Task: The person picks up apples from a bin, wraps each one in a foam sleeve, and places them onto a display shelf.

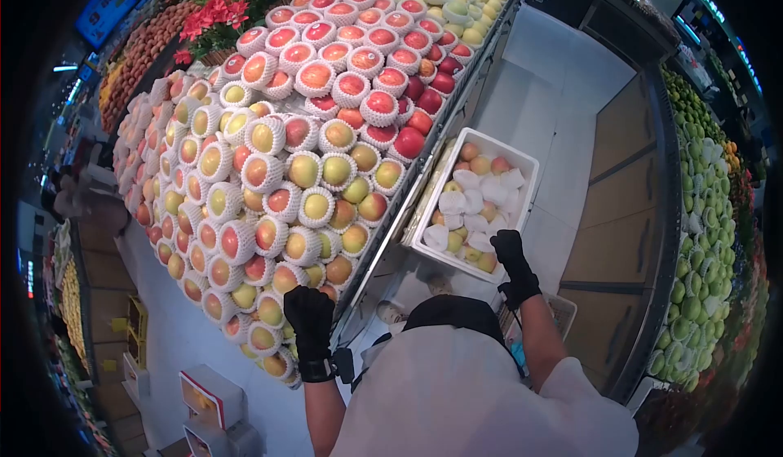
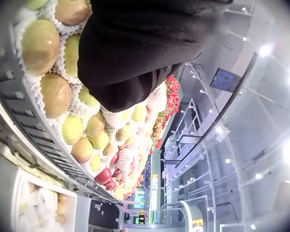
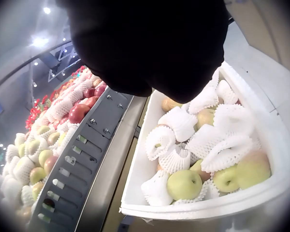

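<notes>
My left hand (image 1: 309,326), in a black glove, is balled up at the near edge of the sloping apple display (image 2: 89,150). Nothing shows between its fingers. Many apples there (image 2: 41,47) sit in white foam net sleeves, close to the glove in the left wrist view. Also black-gloved, my right hand (image 1: 512,263) is curled with no object visible in it. It overlaps the near right corner of a white foam box (image 1: 528,184). Inside the box lie yellow-green and reddish apples (image 3: 184,184) among loose white foam nets (image 3: 179,123). The glove hides the box's far end in the right wrist view.
A grey slotted rail (image 3: 70,174) edges the display beside the box. Below my right arm stands a crate (image 1: 561,314). Brown cabinets (image 1: 616,196) and a green fruit display (image 1: 693,237) line the right side. White boxes (image 1: 212,396) stand on the floor at left.
</notes>
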Motion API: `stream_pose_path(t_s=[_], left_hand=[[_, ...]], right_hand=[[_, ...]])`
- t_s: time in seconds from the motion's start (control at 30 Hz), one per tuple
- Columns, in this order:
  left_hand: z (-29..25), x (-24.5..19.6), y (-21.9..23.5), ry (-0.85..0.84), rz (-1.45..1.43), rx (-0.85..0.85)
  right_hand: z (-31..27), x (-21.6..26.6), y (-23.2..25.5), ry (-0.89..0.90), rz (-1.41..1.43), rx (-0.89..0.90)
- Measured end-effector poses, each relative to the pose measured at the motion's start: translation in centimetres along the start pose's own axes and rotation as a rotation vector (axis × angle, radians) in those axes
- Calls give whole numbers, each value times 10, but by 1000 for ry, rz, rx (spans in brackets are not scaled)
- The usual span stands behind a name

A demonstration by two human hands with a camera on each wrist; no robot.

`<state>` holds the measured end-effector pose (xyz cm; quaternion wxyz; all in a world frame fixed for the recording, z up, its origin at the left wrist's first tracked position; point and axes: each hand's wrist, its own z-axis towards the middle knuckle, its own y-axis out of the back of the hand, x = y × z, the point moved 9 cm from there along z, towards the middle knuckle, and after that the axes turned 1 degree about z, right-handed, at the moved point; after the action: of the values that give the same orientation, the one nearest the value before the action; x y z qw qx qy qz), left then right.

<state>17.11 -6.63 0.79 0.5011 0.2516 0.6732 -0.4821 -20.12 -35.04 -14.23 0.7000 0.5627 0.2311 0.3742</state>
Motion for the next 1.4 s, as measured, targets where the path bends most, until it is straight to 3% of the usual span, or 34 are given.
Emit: stream_pose_path(t_s=[0.07, 0.13, 0.23, 0.47, 0.53, 0.63, 0.83, 0.93, 1.03, 1.13, 1.23, 1.37, 1.4], left_hand=[[-4, 34, 26, 43, -404, -40], [-7, 45, 37, 50, -198, -104], [-14, 51, 37, 56, -117, -224], [-23, 34, -14, 146, -484, -378], [-22, 37, -17, 150, -561, -291], [-25, 39, -24, 166, -564, -295], [-34, 40, -34, 150, -532, -407], [-44, 45, -31, 108, -418, -453], [-47, 42, -46, 92, -430, -508], [-56, 45, -51, 103, -514, -494], [-67, 49, -52, 104, -524, -515], [-76, 45, -51, 98, -493, -510], [-76, 43, -52, 98, -460, -534]], right_hand=[[-8, -18, -17, -78, 45, -8], [-12, -32, -28, -140, 105, -13], [-14, -35, -39, -57, 38, -15], [-9, -34, -58, -30, 101, 18], [-5, -27, -60, 47, 84, 38], [2, -33, -71, -17, 116, 90], [23, -53, -99, -332, 433, 217], [27, -59, -116, -523, 978, 58], [51, -50, -107, -295, 754, -41], [66, -56, -114, -645, 1006, 128], [87, -60, -123, -601, 931, 38], [99, -63, -186, -638, 1114, -29], [103, -60, -189, -624, 1077, 33]])
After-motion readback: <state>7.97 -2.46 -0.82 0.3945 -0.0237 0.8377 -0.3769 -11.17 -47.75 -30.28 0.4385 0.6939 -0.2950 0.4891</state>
